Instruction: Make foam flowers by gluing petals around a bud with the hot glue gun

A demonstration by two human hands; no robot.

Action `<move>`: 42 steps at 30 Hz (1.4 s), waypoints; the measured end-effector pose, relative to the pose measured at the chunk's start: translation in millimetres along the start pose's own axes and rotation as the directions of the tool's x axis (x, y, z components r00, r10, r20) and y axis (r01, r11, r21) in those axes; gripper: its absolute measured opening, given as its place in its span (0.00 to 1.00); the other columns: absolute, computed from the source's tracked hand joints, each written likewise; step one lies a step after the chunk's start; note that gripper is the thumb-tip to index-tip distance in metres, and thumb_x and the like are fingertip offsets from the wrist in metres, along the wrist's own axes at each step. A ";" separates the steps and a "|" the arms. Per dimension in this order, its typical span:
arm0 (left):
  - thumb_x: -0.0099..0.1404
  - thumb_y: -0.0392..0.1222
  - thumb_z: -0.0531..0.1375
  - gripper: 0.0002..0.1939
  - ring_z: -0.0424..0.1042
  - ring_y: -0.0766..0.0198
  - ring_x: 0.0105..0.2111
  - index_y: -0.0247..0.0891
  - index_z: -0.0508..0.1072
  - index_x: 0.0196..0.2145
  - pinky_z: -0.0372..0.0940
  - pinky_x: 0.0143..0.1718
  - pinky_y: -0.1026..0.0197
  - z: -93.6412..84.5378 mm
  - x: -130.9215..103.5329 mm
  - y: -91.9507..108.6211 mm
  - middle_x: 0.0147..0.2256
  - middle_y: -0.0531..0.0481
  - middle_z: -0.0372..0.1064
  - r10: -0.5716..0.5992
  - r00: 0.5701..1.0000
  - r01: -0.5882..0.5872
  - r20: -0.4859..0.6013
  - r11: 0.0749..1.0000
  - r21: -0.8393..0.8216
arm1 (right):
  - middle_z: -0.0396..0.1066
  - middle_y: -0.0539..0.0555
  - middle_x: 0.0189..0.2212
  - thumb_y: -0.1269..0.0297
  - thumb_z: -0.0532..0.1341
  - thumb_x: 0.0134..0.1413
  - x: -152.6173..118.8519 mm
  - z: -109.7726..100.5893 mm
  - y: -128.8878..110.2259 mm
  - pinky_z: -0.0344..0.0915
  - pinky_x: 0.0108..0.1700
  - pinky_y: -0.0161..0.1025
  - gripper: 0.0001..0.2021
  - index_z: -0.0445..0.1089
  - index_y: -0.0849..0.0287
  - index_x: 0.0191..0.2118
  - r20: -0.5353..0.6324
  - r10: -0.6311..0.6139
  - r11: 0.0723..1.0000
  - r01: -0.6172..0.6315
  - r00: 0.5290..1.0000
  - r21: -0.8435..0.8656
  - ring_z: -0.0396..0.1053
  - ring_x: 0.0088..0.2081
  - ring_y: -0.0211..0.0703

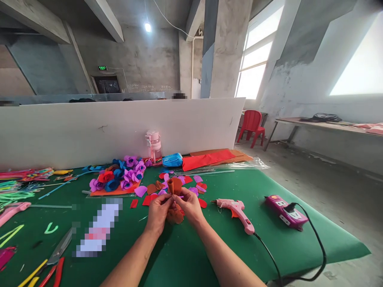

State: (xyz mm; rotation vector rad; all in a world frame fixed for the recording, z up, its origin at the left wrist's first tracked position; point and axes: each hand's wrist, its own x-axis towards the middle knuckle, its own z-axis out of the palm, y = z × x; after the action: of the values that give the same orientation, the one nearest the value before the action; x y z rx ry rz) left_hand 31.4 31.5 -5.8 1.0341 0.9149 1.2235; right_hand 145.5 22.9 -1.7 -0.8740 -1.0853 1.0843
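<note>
"As the eye enters at the far left of the frame, what is on show?"

"Bundles of thin, fuzzy, multicoloured stems (18, 195) lie on a green-covered table (299, 179), above a long-bladed metal cutting tool (61, 246) at lower left. Left of centre sits a heap of purple, blue and red paper-like flowers (131, 175), resting on an orange sheet (110, 193)."

"And the hands?"

"At the centre of the frame, the left hand (158, 213) pinches the lower end of a slim, brown, paper-like roll (170, 186), which stands roughly upright above the fingertips. Meeting it from the other side, the right hand (191, 205) grips the same end between thumb and fingers. Brown petal-shaped pieces (175, 216) show just below; whether they are joined to the roll, one cannot tell."

"How would such a piece handle?"

"By its look, it should be light, soft and easily creased, with little slip against bare skin. A gentle pinch at the lower end seems the best hold, sparing the rolled top from crushing."

"What completes the view?"

"Loose purple, red and brown petals (140, 191) scatter around the hands. Right of centre, a pink plastic glue gun (236, 207) points its nozzle left; a red plastic chair (253, 121) stands at upper right, and a plum-coloured power block (283, 209) with a black plug lies at right."
</note>
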 end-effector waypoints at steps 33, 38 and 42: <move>0.47 0.50 0.68 0.17 0.66 0.68 0.23 0.33 0.76 0.27 0.62 0.27 0.65 -10.2 5.8 14.0 0.22 0.51 0.68 -0.035 0.995 0.037 0.098 0.999 -0.021 | 0.75 0.51 0.27 0.53 0.69 0.42 -3.2 -8.8 -11.2 0.69 0.31 0.35 0.19 0.72 0.60 0.37 0.213 0.150 0.977 -0.178 0.965 0.115 0.70 0.24 0.35; 0.51 0.49 0.66 0.14 0.66 0.68 0.23 0.34 0.73 0.25 0.64 0.28 0.63 -9.4 3.6 13.8 0.22 0.53 0.66 -0.048 0.980 0.071 0.195 0.991 -0.109 | 0.74 0.49 0.25 0.54 0.68 0.43 -2.9 -10.4 -12.0 0.63 0.27 0.31 0.18 0.70 0.59 0.38 0.241 0.154 0.977 -0.185 0.958 0.111 0.66 0.22 0.32; 0.53 0.46 0.66 0.12 0.66 0.68 0.24 0.33 0.74 0.28 0.64 0.30 0.63 -9.3 3.3 14.4 0.22 0.53 0.66 -0.014 0.976 0.053 0.216 0.983 -0.178 | 0.73 0.48 0.24 0.55 0.68 0.44 -3.1 -10.0 -12.0 0.61 0.26 0.30 0.19 0.68 0.58 0.41 0.237 0.162 0.973 -0.195 0.958 0.123 0.65 0.21 0.32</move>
State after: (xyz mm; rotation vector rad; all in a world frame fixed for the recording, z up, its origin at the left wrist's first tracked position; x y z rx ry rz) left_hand 18.9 36.6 5.3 0.9772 0.6378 1.1207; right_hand 157.8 16.4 6.2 -0.7555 -1.1125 1.4241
